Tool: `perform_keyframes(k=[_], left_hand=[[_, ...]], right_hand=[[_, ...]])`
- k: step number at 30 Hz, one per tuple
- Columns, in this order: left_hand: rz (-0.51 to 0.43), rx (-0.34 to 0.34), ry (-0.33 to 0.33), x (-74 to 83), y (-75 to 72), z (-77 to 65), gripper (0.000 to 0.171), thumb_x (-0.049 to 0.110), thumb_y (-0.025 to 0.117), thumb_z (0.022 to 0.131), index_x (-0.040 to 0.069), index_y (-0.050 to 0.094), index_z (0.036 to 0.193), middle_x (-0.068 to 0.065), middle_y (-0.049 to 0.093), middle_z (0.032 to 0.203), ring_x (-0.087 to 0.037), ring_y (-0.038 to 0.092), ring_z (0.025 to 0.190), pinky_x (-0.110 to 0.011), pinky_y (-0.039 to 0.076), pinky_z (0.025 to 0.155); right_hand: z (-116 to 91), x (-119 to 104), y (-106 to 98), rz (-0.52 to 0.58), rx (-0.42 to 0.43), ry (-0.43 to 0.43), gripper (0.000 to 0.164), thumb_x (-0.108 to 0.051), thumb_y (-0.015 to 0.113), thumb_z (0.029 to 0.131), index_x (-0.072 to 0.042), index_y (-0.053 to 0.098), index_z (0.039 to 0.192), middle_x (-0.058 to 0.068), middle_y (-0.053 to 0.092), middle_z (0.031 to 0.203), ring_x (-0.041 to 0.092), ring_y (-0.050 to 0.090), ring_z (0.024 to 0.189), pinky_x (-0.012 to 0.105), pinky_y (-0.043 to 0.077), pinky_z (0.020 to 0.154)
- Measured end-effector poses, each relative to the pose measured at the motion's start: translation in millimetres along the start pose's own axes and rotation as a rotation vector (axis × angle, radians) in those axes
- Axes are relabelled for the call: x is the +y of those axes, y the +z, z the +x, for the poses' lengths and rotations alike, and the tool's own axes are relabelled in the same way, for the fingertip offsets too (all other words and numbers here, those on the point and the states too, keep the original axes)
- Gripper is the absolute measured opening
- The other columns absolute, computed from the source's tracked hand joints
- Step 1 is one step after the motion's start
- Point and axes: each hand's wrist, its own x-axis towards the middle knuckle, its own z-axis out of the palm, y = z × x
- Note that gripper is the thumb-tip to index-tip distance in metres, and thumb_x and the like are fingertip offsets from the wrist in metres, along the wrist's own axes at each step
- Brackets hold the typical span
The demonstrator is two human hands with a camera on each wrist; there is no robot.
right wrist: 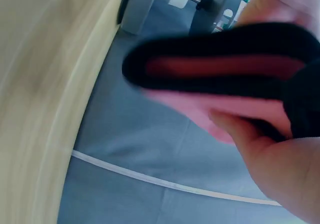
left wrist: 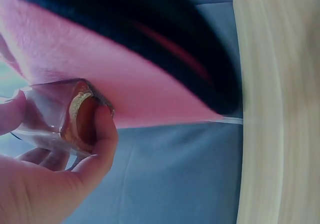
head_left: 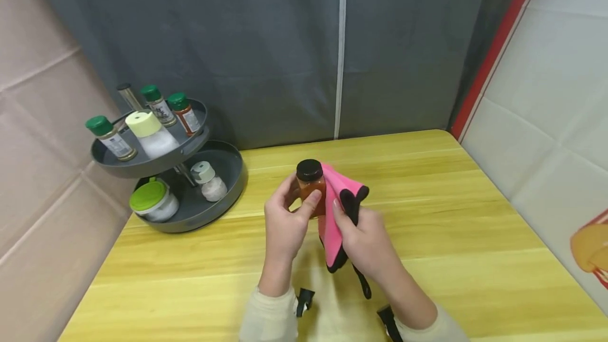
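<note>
Holding the jar: the small jar (head_left: 313, 186), dark-lidded and filled with something reddish brown, is upright near the centre of the frame, seemingly clear of the tabletop (head_left: 442, 210), perhaps so its sides and base stay within reach.
Left hand: the left hand (head_left: 287, 223) has its fingers bent round the jar, thumb across the near face; in the left wrist view a finger hooks at the base. Gripping from the left leaves the lid and right side uncovered, likely to give the cloth room.
Pink cloth: the black-edged cloth (head_left: 334, 226) hangs in folds just right of centre, lying against the jar's right side, probably folded to make a thicker pad.
Right hand: the right hand (head_left: 366, 236) pinches the cloth, thumb on the near side; its other fingers are mostly hidden behind the folds.
Wrists: the left forearm rises almost straight from the lower centre, the right slants in from the lower right, so the hands meet at the jar.
Two-tier rack: the grey rack (head_left: 201, 218) at the left of the frame carries green-capped bottles (head_left: 116, 142) above and a green-lidded pot (head_left: 157, 206) below, apparently kept aside to free working space.
</note>
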Motion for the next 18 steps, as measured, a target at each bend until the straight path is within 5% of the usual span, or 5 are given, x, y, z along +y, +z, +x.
perform_keyframes(k=[8,15,18], left_hand=[[0.013,-0.047,-0.017,-4.6,3.7,2.4,0.042,0.014,0.078,0.089,0.018,0.069,0.13,-0.003,0.072,0.113,-0.023,0.068,0.105,-0.04,0.06,0.082],[-0.007,-0.101,-0.039,-6.6,9.7,-0.6,0.042,0.014,0.079,0.089,0.021,0.069,0.129,-0.001,0.072,0.115,-0.022,0.068,0.107,-0.038,0.06,0.081],[-0.027,-0.088,-0.029,-5.0,9.8,-1.0,0.043,0.011,0.078,0.089,0.019,0.069,0.13,-0.003,0.072,0.115,-0.023,0.068,0.107,-0.038,0.06,0.081]], right_hand=[[11,-7,-12,-0.107,-0.061,0.094,0.036,-0.033,0.053,0.105,-0.001,0.067,0.095,0.008,0.065,0.074,0.02,0.064,0.068,0.034,0.051,0.063],[5,-21,-15,0.075,0.145,-0.169,0.029,-0.027,0.053,0.106,-0.002,0.068,0.104,0.011,0.053,0.063,0.025,0.054,0.052,0.031,0.044,0.049],[2,-17,-7,0.095,0.169,-0.238,0.028,-0.024,0.054,0.106,-0.001,0.067,0.097,0.007,0.048,0.057,0.021,0.048,0.045,0.03,0.04,0.044]])
